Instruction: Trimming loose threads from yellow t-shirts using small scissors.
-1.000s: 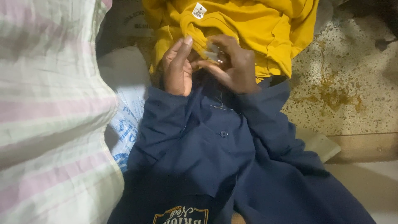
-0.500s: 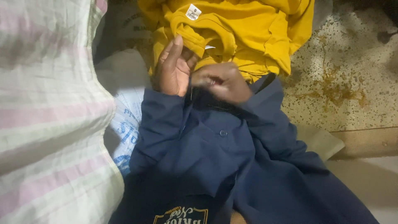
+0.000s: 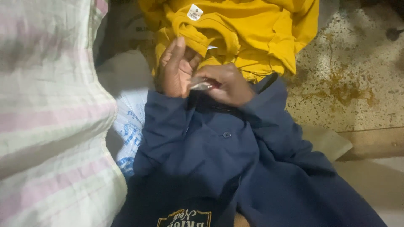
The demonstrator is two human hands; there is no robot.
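I count two hands in view, the left hand [image 3: 176,73] and the right hand [image 3: 227,84]. Between them sits one small clear plastic piece [image 3: 200,84]. There is one yellow garment [image 3: 248,29] with one white neck label [image 3: 194,11]. One navy shirt [image 3: 219,168] shows one button [image 3: 227,135]. I see one striped woven sack [image 3: 46,126] and one white printed bag [image 3: 128,134].
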